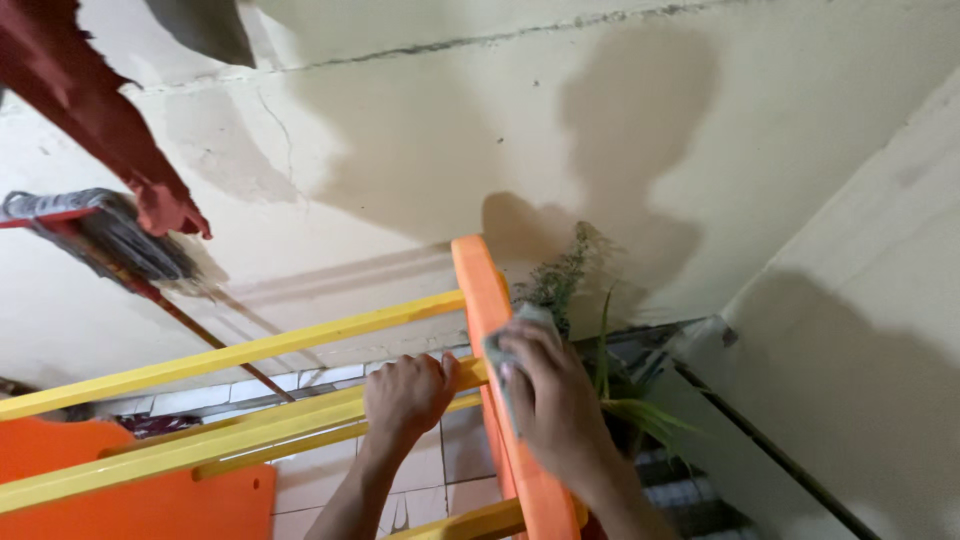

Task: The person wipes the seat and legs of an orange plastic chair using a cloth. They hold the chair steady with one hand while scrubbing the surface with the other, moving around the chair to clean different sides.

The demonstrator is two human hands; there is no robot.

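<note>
- Fingers of the left hand (405, 395) are clenched around a yellow rail (250, 350) at lower centre of the frame, thumb pointing toward the orange upright.
- Right hand (550, 395) presses a grey-green cloth (505, 355) flat against the orange panel (490, 330), fingers spread over the cloth and grasping it against the plastic.
- Both hands sit just beside each other, either side of the panel where the rail meets it.
- Behind the right hand, a green plant (590, 300) stands against the cream wall (420, 130).
- At upper left, a broom (100, 235) leans near a red cloth (90, 110).
</note>
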